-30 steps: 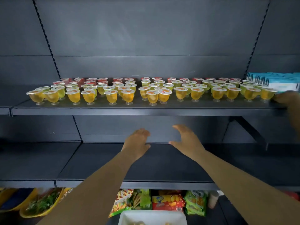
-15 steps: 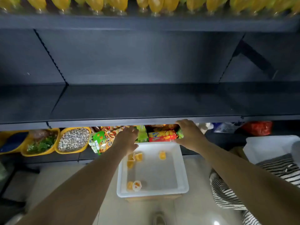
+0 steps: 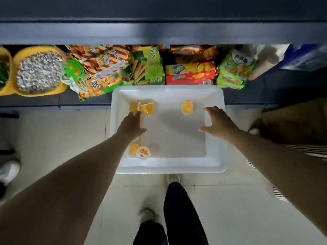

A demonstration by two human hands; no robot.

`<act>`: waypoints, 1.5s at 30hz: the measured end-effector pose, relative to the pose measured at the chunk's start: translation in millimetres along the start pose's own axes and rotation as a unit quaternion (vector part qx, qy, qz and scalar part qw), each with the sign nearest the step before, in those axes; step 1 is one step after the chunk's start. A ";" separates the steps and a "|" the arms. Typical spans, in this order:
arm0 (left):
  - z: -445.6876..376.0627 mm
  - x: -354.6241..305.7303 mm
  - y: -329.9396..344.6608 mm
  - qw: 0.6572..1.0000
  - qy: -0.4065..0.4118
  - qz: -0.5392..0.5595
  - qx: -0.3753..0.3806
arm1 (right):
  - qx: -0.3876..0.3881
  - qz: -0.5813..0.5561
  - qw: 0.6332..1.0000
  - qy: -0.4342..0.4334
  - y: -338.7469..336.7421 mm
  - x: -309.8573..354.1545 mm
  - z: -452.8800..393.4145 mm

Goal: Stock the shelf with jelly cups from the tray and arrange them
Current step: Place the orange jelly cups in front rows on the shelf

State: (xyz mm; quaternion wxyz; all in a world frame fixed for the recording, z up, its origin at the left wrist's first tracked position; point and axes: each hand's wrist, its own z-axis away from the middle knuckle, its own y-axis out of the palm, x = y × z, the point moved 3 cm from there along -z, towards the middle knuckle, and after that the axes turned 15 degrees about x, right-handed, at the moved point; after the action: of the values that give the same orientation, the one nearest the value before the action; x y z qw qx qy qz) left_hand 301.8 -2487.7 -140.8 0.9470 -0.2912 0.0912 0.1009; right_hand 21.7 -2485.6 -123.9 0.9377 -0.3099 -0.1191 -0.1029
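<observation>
A white tray sits on the floor below the dark shelf. Several orange jelly cups lie in it: two tipped cups at the far left, one at the far right, and a pair at the near left. My left hand hovers over the tray's left side with fingers spread, its fingertips just short of the far-left cups. My right hand hangs open over the tray's right side, beside the far-right cup. Neither hand holds anything.
Snack packets and biscuit boxes fill the bottom shelf behind the tray. A yellow bowl of seeds stands at the left. My legs and shoes are just in front of the tray; a striped cloth lies at right.
My view has dropped from the stocked upper shelf to the tray on the floor. Both empty hands have come down from the shelf front to hover over the tray.
</observation>
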 end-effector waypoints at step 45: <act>100.7 -56.4 -20.4 0.820 0.016 0.568 -0.063 | -0.047 -0.573 0.811 -0.105 -30.0 50.7 96.6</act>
State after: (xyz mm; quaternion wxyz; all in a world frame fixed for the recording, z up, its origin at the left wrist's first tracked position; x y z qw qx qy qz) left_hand 264.0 -2454.5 -34.9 0.6997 -0.2486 0.2494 0.6216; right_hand 46.5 -2456.8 -17.4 0.6744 -0.2381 -0.3680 -0.5941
